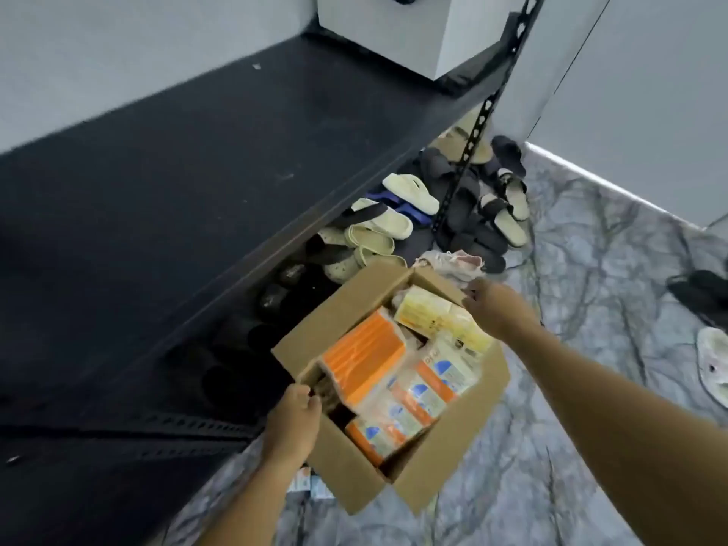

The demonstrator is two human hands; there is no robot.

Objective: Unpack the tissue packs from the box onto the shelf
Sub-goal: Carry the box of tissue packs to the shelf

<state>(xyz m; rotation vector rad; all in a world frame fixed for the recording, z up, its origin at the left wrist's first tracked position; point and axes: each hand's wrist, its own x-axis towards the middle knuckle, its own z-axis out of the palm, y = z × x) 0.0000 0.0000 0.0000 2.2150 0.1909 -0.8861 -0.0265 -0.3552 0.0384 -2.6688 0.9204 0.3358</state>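
Observation:
An open cardboard box (pixel 346 459) is held over the marbled floor beside a black shelf (pixel 197 183). Inside lie several tissue packs: an orange pack (pixel 364 358), a yellow pack (pixel 437 315) and white-and-orange packs (pixel 421 396). My left hand (pixel 293 423) grips the box's near left edge. My right hand (pixel 498 309) grips the far right flap next to the yellow pack. The black shelf board is bare along most of its length.
A white box (pixel 413 29) stands at the shelf's far end. Many slippers and sandals (pixel 398 214) are piled on the floor under and beside the shelf. More footwear (pixel 709 329) lies at the right. A perforated black shelf post (pixel 476 128) rises by the slippers.

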